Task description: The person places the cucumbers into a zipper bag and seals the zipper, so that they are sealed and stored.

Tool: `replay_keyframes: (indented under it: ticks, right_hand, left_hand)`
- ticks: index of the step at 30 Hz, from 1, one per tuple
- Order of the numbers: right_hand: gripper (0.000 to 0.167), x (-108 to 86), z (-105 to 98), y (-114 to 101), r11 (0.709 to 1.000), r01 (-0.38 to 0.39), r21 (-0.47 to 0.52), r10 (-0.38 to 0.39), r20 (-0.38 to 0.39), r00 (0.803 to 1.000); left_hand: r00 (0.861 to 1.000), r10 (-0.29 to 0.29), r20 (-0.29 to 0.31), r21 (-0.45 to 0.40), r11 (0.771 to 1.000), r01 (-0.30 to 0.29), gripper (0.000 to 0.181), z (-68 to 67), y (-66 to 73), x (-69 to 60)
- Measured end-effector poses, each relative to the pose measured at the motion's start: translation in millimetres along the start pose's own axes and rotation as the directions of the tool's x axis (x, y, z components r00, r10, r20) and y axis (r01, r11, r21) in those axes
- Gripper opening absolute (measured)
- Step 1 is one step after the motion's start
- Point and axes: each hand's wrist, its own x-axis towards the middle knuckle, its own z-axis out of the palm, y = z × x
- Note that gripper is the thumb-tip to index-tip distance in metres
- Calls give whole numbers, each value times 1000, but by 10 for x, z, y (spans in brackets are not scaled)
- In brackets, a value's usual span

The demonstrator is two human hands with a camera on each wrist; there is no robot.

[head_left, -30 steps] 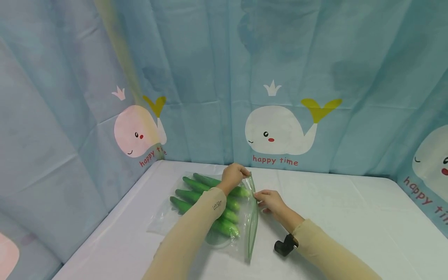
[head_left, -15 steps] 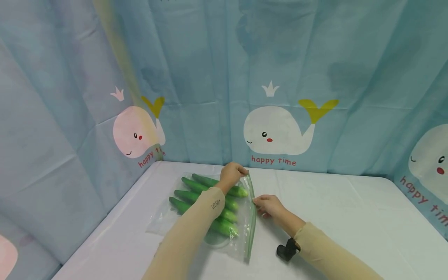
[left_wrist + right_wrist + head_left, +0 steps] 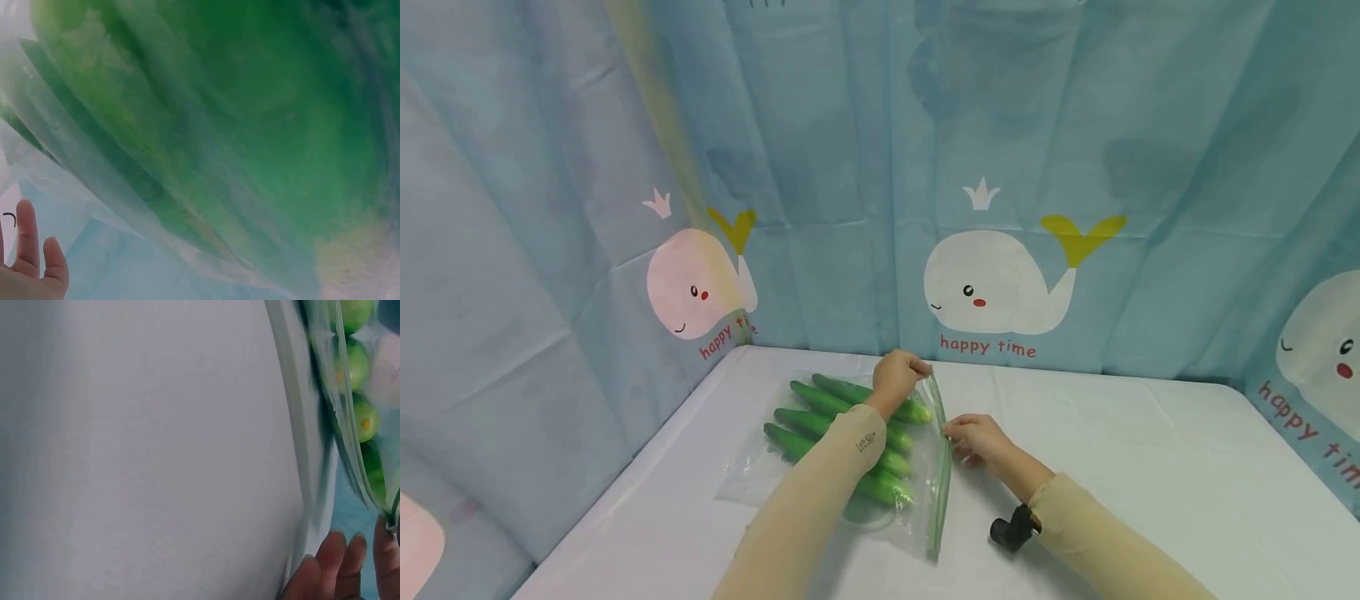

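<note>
Several green cucumbers [image 3: 793, 442] lie side by side in a clear zip bag [image 3: 741, 479] on the table, their paler ends toward the bag's mouth. The mouth has a green zip strip [image 3: 938, 508] along its right side. My left hand [image 3: 897, 379] pinches the strip's far end, its forearm crossing over the bag and hiding part of the cucumbers. With thumb and forefinger, my right hand [image 3: 983, 442] pinches the strip nearer its middle. In the right wrist view the cucumber ends [image 3: 365, 422] show behind the strip, beside the right hand's fingers [image 3: 331, 559].
A white table [image 3: 1120, 475] carries the bag and extends to the right. Blue curtains [image 3: 842, 167] with whale prints hang behind and at the left. A black wrist camera [image 3: 1013, 529] is strapped on the right wrist.
My right hand has slid slightly nearer along the zip strip. The strip's two sides, apart in a loop a second ago, lie closer together. The left hand stays at the far end.
</note>
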Motion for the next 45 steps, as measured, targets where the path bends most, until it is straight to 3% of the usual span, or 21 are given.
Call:
replay_keyframes:
  ticks: [22,45]
  right_hand:
    - [15,-190,48,91,995,13,-98,-13,-1,1000]
    - [13,-343,105,140,996,-36,-84,37,10,999]
  left_hand:
    - [1000,-8,-4,34,999,8,28,3,-5,33]
    - [1000,1,1,26,1000,-1,29,2,-25,49]
